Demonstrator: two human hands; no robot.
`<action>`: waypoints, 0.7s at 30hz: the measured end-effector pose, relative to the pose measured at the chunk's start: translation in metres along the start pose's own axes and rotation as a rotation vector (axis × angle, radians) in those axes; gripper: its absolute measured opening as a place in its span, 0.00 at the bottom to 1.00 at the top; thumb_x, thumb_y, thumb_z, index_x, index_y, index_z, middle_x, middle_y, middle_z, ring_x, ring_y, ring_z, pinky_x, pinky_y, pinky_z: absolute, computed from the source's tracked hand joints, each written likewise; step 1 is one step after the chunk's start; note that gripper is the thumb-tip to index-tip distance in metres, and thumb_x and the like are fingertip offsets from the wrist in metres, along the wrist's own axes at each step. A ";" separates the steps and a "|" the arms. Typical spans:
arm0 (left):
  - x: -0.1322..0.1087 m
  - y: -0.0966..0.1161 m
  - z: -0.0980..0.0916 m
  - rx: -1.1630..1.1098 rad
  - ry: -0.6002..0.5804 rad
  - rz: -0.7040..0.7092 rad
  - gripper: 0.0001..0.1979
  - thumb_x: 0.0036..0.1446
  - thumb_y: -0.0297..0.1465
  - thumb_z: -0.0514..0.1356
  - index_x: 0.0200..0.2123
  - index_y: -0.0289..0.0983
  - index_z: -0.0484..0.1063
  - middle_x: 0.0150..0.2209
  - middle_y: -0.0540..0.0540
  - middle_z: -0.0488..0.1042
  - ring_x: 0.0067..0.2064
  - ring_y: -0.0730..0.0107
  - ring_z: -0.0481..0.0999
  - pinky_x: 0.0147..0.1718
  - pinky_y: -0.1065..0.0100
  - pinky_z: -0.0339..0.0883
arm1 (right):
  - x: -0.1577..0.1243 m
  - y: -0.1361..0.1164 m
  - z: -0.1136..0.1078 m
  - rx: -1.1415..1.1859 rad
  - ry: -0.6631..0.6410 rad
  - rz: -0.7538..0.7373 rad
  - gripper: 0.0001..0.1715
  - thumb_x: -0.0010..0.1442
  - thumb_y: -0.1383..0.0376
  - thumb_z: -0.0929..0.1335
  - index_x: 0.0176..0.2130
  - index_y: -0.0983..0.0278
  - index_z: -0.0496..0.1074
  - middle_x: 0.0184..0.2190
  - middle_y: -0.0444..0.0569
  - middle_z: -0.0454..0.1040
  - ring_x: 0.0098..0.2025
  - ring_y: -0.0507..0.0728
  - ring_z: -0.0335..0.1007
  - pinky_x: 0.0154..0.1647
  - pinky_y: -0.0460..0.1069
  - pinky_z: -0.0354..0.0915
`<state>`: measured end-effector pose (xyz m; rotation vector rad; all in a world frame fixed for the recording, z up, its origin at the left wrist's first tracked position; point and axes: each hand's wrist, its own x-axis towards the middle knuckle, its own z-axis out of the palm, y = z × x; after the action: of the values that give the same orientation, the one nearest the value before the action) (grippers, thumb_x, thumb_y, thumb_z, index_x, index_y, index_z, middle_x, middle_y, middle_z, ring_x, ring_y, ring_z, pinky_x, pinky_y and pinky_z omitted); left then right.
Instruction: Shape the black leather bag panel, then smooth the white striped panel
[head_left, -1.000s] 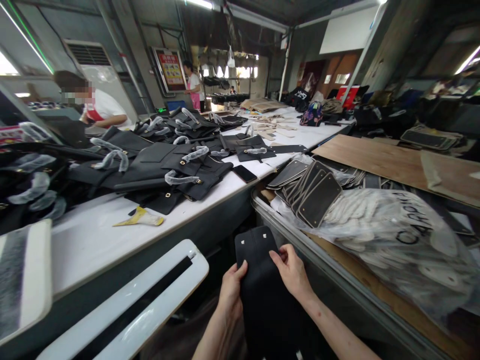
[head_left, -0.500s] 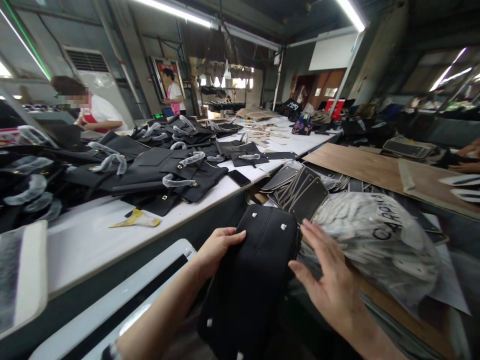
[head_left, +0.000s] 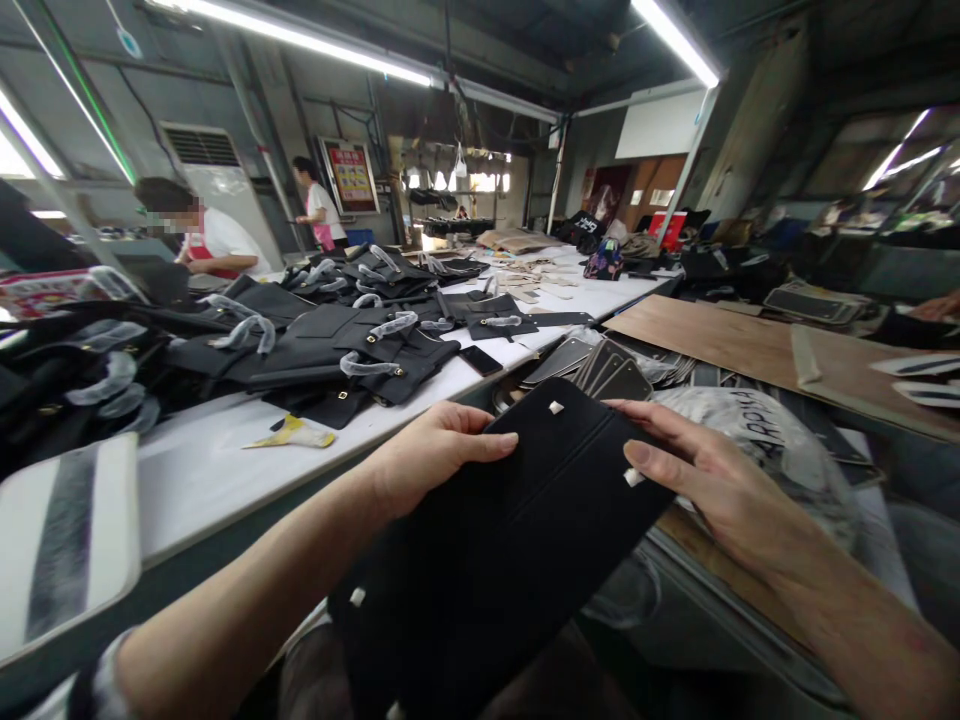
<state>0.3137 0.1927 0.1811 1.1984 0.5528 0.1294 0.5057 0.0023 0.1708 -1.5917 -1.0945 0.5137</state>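
Observation:
A black handbag (head_left: pixel 502 530) is held up in front of me, its flat base facing me, tilted towards the upper right. Small white-wrapped feet (head_left: pixel 556 407) stand near the base's corners, and a stitched line runs along its middle. My left hand (head_left: pixel 454 440) grips the left edge, thumb on the base and fingers out of sight behind it. On the opposite edge my right hand (head_left: pixel 697 465) is closed, its thumb beside one of the feet and its fingers round the far side. The bag's upper part is hidden.
Black bags with plastic-wrapped handles (head_left: pixel 300 335) are heaped on the white table (head_left: pixel 225 500). A phone (head_left: pixel 480 361) and yellow-handled tool (head_left: pixel 292 433) lie near its edge. Stacked dark panels (head_left: pixel 611 372), a filled plastic bag (head_left: pixel 772 450) and a wooden board (head_left: pixel 720 335) are rightward. Co-workers stand behind.
The handbag has turned clockwise, its upper end swinging right. My right hand, formerly apart from it with fingers spread, has closed on its right edge. My left hand keeps its hold.

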 end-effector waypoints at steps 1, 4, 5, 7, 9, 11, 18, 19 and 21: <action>-0.004 0.003 0.003 0.011 0.000 -0.018 0.11 0.49 0.28 0.69 0.35 0.26 0.78 0.30 0.35 0.80 0.26 0.59 0.79 0.24 0.68 0.71 | -0.003 0.000 0.001 0.006 0.004 -0.009 0.33 0.56 0.49 0.71 0.57 0.60 0.70 0.51 0.54 0.74 0.50 0.68 0.72 0.46 0.59 0.74; 0.001 -0.016 0.009 0.030 0.005 -0.102 0.12 0.46 0.31 0.71 0.33 0.26 0.79 0.29 0.35 0.80 0.26 0.58 0.79 0.23 0.68 0.70 | -0.014 0.023 0.008 -0.010 -0.010 0.010 0.31 0.57 0.50 0.71 0.56 0.60 0.70 0.53 0.53 0.73 0.53 0.67 0.70 0.52 0.60 0.71; 0.008 -0.033 0.009 0.026 0.011 -0.137 0.13 0.45 0.32 0.71 0.31 0.27 0.79 0.29 0.35 0.80 0.26 0.59 0.79 0.23 0.69 0.70 | -0.019 0.039 0.012 -0.010 -0.029 0.038 0.30 0.58 0.50 0.70 0.56 0.60 0.70 0.53 0.54 0.74 0.53 0.67 0.71 0.52 0.61 0.70; 0.029 -0.074 0.010 -0.038 0.033 -0.228 0.11 0.43 0.31 0.72 0.28 0.29 0.79 0.26 0.37 0.79 0.24 0.62 0.77 0.22 0.70 0.69 | -0.028 0.076 0.020 -0.011 -0.054 0.117 0.28 0.60 0.51 0.68 0.55 0.62 0.71 0.52 0.54 0.74 0.52 0.66 0.72 0.53 0.61 0.69; 0.051 -0.118 0.011 -0.061 0.028 -0.280 0.09 0.43 0.31 0.72 0.25 0.30 0.78 0.25 0.38 0.79 0.23 0.64 0.76 0.24 0.68 0.70 | -0.037 0.116 0.025 -0.065 -0.012 0.172 0.25 0.60 0.53 0.68 0.52 0.63 0.73 0.51 0.54 0.75 0.52 0.64 0.72 0.56 0.61 0.67; 0.068 -0.154 0.013 -0.090 -0.004 -0.326 0.09 0.43 0.31 0.71 0.26 0.31 0.78 0.26 0.38 0.80 0.26 0.61 0.78 0.29 0.65 0.73 | -0.044 0.149 0.027 -0.106 0.033 0.215 0.23 0.60 0.54 0.68 0.49 0.64 0.75 0.48 0.54 0.77 0.51 0.64 0.74 0.54 0.60 0.68; 0.082 -0.170 0.008 -0.182 -0.221 -0.414 0.16 0.47 0.37 0.70 0.36 0.31 0.78 0.35 0.36 0.80 0.33 0.57 0.80 0.42 0.58 0.72 | -0.061 0.122 0.028 -0.337 0.212 0.144 0.23 0.61 0.62 0.68 0.55 0.64 0.72 0.57 0.56 0.70 0.64 0.67 0.59 0.67 0.66 0.49; 0.082 -0.166 0.007 -0.186 -0.246 -0.415 0.16 0.48 0.37 0.70 0.36 0.31 0.78 0.35 0.36 0.80 0.33 0.58 0.79 0.41 0.60 0.72 | -0.064 0.106 0.035 -0.494 0.193 0.019 0.25 0.63 0.63 0.66 0.58 0.64 0.69 0.62 0.55 0.65 0.67 0.66 0.52 0.70 0.66 0.42; 0.085 -0.161 0.006 -0.175 -0.252 -0.398 0.14 0.47 0.35 0.71 0.34 0.31 0.78 0.32 0.39 0.79 0.31 0.63 0.78 0.37 0.66 0.70 | -0.073 0.082 0.059 -0.702 0.030 -0.220 0.31 0.65 0.59 0.66 0.64 0.64 0.61 0.65 0.55 0.59 0.68 0.66 0.50 0.69 0.64 0.46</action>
<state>0.3592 0.1593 0.0075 0.8989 0.5352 -0.3026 0.4558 -0.0277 0.0607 -2.0236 -1.5044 -0.0640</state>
